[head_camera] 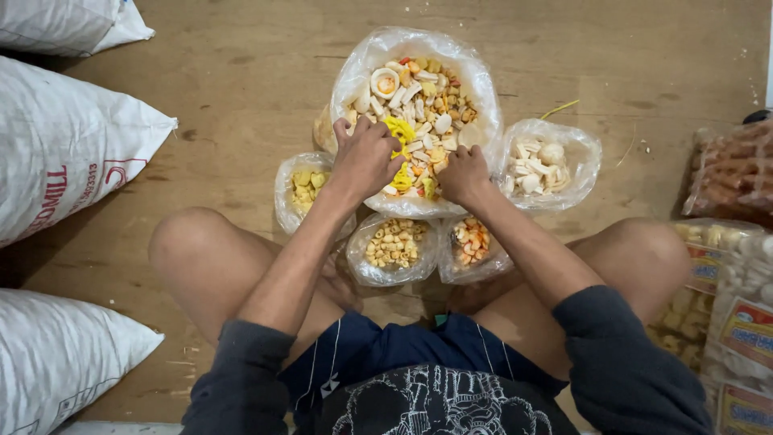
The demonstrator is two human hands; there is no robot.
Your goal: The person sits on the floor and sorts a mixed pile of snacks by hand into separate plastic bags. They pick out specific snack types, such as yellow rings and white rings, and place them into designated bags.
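Down on the wooden floor point(241, 80), white woven sacks point(64, 137) lay at my far left, well apart from the work. Next came a small clear bag of pale yellow crackers point(303, 187), just beside my left hand point(364, 157), which was closed into a loose fist over a clump of bright yellow crackers point(400, 133) inside the big open bag of mixed crackers point(419, 113). Below it, touching its lower edge, sat a small bag of round beige pieces point(394, 243) and another of orange-tinted ones point(473, 242). My right hand point(464, 173) was curled at the big bag's near rim; whether it pinched plastic or crackers I could not tell. Further right stood a bag of white pieces point(538, 165), then sealed packets point(737, 314) at the edge. Judging by the full big bag and modest small ones, most of the sorting looked left to do.
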